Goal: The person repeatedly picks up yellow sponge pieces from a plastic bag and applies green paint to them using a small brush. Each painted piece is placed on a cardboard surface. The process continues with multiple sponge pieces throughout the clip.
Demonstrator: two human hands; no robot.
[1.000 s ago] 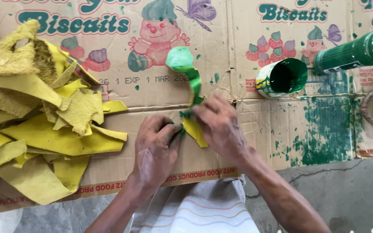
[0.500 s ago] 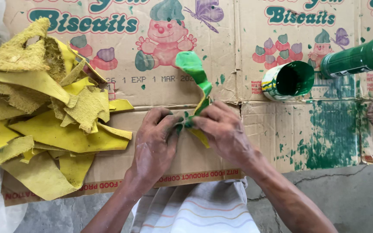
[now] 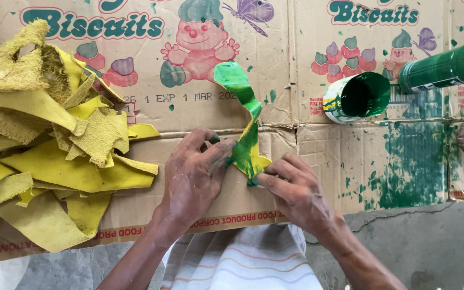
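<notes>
The curling strip of yellow leather, mostly coated green, lies on the flattened printed cardboard sheet between both hands, its upper end arching away from the person and its lower end still showing bare yellow. Half a second earlier the strip sat higher and the fingers were bunched over its lower part; now the hands have drawn slightly apart and the lower end is exposed and pressed flat — the green coverage appears to reach further down the piece.

The left hand rests palm-down, fingers partly curled, fingertips pinning the strip's left edge. The right hand lies just right of the strip, fingers closed together and pressing what looks like a small green-stained dab at the strip's lower corner; what it is cannot be determined.

Beyond the right hand, a small tipped-over can with a green-painted interior lies on the cardboard, a green cylindrical bottle just past it, with a green paint smear below them. Well left of the left hand sits a heap of uncoated yellow leather scraps.
</notes>
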